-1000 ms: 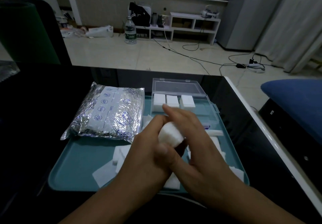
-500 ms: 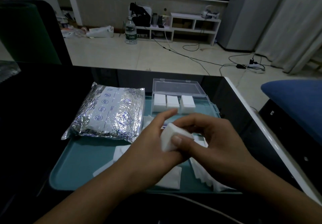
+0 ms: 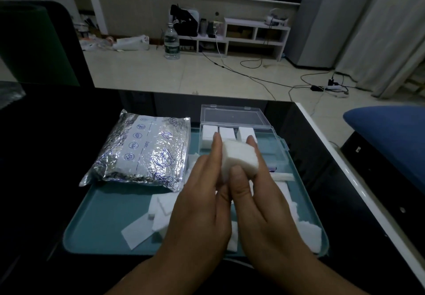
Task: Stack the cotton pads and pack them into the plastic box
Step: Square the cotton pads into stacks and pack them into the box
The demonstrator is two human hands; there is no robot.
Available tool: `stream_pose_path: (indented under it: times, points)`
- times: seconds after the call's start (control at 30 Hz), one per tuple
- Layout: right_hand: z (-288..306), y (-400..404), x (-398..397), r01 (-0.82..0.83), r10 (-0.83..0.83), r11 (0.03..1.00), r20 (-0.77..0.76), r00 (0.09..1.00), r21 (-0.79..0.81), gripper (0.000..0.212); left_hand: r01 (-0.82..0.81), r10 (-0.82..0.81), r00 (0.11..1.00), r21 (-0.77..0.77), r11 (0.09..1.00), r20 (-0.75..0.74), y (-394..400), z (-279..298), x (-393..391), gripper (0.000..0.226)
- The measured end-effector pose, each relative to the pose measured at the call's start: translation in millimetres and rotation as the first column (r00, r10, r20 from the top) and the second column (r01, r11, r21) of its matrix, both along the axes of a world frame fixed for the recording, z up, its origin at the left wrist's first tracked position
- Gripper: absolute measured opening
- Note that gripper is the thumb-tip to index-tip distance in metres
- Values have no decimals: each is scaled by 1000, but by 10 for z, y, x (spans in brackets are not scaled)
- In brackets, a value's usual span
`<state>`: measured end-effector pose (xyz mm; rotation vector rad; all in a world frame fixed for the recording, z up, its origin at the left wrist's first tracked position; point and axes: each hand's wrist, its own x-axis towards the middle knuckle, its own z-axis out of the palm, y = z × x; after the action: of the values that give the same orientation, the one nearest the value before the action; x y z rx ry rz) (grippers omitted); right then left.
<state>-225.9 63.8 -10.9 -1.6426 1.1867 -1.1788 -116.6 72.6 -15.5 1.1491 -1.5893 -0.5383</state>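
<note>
A white stack of cotton pads [image 3: 239, 159] is held up between both hands above the teal tray [image 3: 101, 225]. My left hand [image 3: 200, 202] presses its left side with straight fingers. My right hand [image 3: 259, 198] grips it, thumb on the near face and fingers behind. Just beyond stands the clear plastic box [image 3: 271, 154] with its lid open; three white stacks [image 3: 226, 132] sit along its far wall. Loose pads [image 3: 158, 212] lie scattered on the tray under and beside my hands.
A silver foil packet [image 3: 142, 150] lies on the tray's left half. The tray rests on a black glossy table [image 3: 34, 156] whose white right edge [image 3: 345, 163] runs diagonally. A blue cushion [image 3: 391, 134] sits to the right.
The hands lifted the stack and squared it. It went from squeezed and rounded to a neat block, held higher and nearer the box.
</note>
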Motion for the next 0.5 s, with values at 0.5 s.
stream_pose_path:
  times: [0.5]
  points:
    - [168,-60,-64,-12,12,999,11,1000,-53,27,76,-50,964,91,993,-262,-30,-1,24,45]
